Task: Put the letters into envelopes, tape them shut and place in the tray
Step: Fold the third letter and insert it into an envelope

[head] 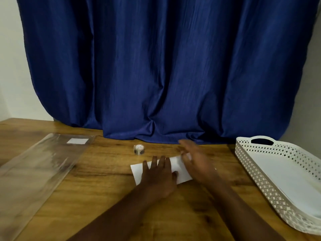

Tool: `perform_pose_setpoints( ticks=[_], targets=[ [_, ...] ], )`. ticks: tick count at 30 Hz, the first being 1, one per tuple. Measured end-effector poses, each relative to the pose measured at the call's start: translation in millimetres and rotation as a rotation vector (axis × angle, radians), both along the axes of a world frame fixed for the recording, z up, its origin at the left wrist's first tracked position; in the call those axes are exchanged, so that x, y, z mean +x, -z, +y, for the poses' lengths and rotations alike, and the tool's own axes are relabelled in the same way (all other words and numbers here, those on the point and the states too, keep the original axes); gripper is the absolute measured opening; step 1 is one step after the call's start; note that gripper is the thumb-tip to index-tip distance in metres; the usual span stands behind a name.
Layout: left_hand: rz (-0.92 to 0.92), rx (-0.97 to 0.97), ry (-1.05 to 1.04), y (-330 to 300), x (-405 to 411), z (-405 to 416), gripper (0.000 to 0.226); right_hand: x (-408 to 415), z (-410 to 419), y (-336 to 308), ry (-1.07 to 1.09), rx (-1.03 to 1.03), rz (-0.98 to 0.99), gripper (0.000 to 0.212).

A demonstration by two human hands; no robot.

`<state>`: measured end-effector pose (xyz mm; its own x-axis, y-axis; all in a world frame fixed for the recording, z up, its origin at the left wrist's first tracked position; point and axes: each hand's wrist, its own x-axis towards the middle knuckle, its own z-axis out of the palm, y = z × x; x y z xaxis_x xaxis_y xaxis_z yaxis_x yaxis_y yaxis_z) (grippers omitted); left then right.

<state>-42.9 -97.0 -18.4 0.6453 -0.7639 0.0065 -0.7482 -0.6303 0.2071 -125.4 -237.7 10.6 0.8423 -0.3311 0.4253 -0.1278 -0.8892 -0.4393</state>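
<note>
A white envelope (180, 171) lies flat on the wooden table (104, 188) at the centre. My left hand (159, 176) presses down on its left part with straight fingers. My right hand (194, 160) hovers over the envelope's right end, fingers spread and blurred, holding nothing I can see. A small roll of tape (139, 149) stands just beyond the envelope. The white perforated tray (260, 171) sits at the right with white paper lying inside it.
A clear plastic sleeve (34, 171) with a white label lies across the left of the table. A dark blue curtain (165, 66) hangs behind the table's far edge.
</note>
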Motion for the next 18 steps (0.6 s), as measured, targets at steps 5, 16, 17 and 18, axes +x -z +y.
perform_pose_setpoints(
  ticks=[5,16,17,18],
  targets=[
    [-0.049,0.183,0.084,4.9,15.5,0.9,0.082,24.0,20.9,26.6,-0.205,-0.047,0.442,0.055],
    [-0.057,0.122,0.113,1.8,32.2,5.6,0.074,20.0,-29.3,35.6,0.216,-0.279,0.577,0.07],
    [-0.062,0.115,0.11,1.7,30.9,6.5,0.074,19.7,-27.4,34.0,0.24,-0.318,0.556,0.07],
    [-0.068,0.101,0.114,1.9,29.3,7.5,0.073,18.2,-25.2,31.8,0.259,-0.369,0.524,0.07]
  ],
)
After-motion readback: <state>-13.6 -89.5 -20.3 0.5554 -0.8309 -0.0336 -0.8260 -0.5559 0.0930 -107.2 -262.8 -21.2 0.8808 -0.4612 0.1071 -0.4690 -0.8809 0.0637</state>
